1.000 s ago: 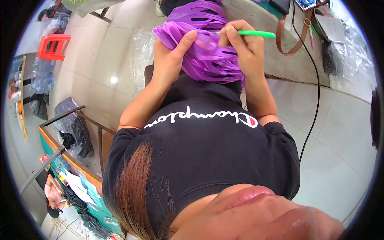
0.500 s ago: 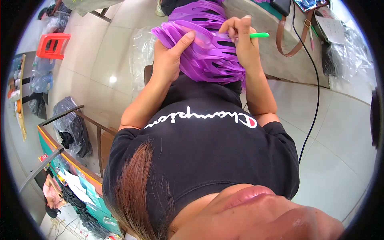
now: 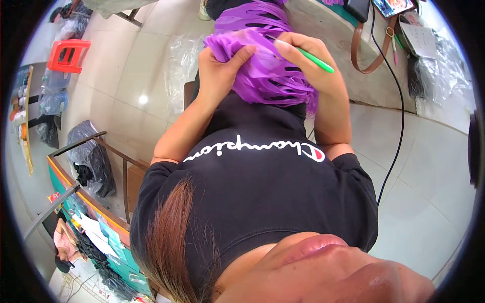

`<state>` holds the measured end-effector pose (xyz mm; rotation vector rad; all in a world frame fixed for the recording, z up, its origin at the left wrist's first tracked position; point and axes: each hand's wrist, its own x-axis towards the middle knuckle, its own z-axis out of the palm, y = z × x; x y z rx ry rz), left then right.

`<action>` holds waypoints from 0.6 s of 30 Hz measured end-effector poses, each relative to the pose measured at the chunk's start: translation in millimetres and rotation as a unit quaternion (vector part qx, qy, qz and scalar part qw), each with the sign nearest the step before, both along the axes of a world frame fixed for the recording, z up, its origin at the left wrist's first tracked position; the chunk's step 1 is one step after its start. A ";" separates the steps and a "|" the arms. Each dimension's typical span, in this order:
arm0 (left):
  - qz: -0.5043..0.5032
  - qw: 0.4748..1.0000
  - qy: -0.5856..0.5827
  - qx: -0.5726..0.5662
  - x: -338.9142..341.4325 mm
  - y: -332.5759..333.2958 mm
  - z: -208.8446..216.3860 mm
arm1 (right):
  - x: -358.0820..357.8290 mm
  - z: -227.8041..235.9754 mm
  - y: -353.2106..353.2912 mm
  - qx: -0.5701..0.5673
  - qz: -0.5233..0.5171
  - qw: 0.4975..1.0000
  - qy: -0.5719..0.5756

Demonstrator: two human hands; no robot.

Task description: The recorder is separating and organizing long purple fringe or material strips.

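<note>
Shiny purple strips (image 3: 268,81), bunched in many layers with slits between them, lie across my lap and over my legs. My left hand (image 3: 222,68) pinches a gathered bunch of them between thumb and fingers, left of the middle. In my right hand (image 3: 310,53) is a slim tool with a bright green handle (image 3: 317,60), gripped near its front end. Its thin dark tip reaches the upper edge of the bunch, close to my left fingers. Whether the tip is a blade or a hook is too small to tell.
A stone-grey table (image 3: 333,35) stands right of my lap, with a brown strap (image 3: 356,50) and a black cable (image 3: 399,101) hanging from it. Clear plastic (image 3: 179,60) lies on the floor to the left. Farther left are a red stool (image 3: 68,55) and a person (image 3: 64,242).
My right hand has turned, and the green handle now slants down to the right. Both hands are closer together, and the bunch in my left hand is more gathered and raised.
</note>
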<state>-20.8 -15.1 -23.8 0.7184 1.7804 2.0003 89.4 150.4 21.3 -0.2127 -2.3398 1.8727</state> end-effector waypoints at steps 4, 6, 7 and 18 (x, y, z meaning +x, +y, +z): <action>-0.021 1.000 0.005 0.014 8.5 1.4 8.6 | 17.0 -6.7 12.1 -0.137 0.045 0.987 0.068; 0.000 0.998 0.060 -0.010 11.4 -0.1 10.3 | 14.4 -17.8 8.5 -0.143 0.040 0.984 0.103; -0.002 0.998 0.060 -0.009 9.4 -0.7 11.9 | 12.9 -18.7 6.2 -0.145 0.025 0.979 0.139; -0.129 0.987 -0.091 -0.030 2.7 0.8 8.8 | 3.9 -19.3 -11.4 -0.040 -0.033 0.988 0.143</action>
